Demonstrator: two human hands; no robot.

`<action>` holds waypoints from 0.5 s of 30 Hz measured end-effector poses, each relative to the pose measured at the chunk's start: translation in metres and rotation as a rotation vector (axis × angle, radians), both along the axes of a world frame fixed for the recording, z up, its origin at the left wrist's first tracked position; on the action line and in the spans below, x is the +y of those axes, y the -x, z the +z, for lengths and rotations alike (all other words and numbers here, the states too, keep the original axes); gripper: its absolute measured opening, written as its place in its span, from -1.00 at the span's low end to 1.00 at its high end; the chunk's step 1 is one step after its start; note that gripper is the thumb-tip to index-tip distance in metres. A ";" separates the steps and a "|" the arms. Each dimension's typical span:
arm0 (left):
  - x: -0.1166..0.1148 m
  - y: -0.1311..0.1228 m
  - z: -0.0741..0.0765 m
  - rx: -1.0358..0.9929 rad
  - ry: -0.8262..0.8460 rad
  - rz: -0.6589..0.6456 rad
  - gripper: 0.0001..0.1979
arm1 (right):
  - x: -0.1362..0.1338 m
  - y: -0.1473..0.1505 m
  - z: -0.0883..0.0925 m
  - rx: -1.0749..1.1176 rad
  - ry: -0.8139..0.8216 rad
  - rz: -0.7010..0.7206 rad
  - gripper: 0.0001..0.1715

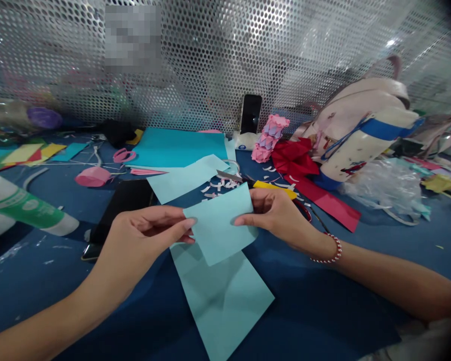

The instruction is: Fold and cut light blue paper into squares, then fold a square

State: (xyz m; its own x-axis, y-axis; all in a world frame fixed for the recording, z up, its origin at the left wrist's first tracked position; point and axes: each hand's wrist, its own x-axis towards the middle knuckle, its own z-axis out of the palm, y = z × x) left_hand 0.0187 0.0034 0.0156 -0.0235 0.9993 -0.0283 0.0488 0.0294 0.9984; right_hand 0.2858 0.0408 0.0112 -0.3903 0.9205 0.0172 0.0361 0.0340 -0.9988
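A light blue sheet of paper (220, 230) is held up between both hands, tilted above the table. My left hand (150, 233) pinches its left edge between thumb and fingers. At the upper right edge, my right hand (272, 215) grips it with the thumb in front and the fingers behind. Below lies a larger light blue sheet (225, 306), partly covered by the held one. Just behind are another light blue paper piece (184, 178), scissors (229, 175) with one blade showing, and small white paper scraps (220, 186).
A glue tube (30, 205) and a black phone-like object (120, 210) lie left. Teal sheets (180, 145) and a standing phone (251, 113) are at the back. Red paper (323, 200), a bottle (364, 145) and a bag (357, 105) sit right, before a perforated metal panel (203, 60).
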 end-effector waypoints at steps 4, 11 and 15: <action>0.001 0.001 -0.001 -0.012 0.026 0.003 -0.74 | 0.000 -0.001 0.000 -0.049 0.013 -0.032 -0.48; 0.001 -0.003 -0.001 -0.040 0.059 0.013 -0.73 | 0.001 -0.001 -0.003 -0.028 0.009 -0.012 -0.43; 0.001 -0.004 0.003 -0.045 0.076 0.024 -0.70 | 0.001 -0.001 -0.003 -0.077 -0.029 -0.009 -0.43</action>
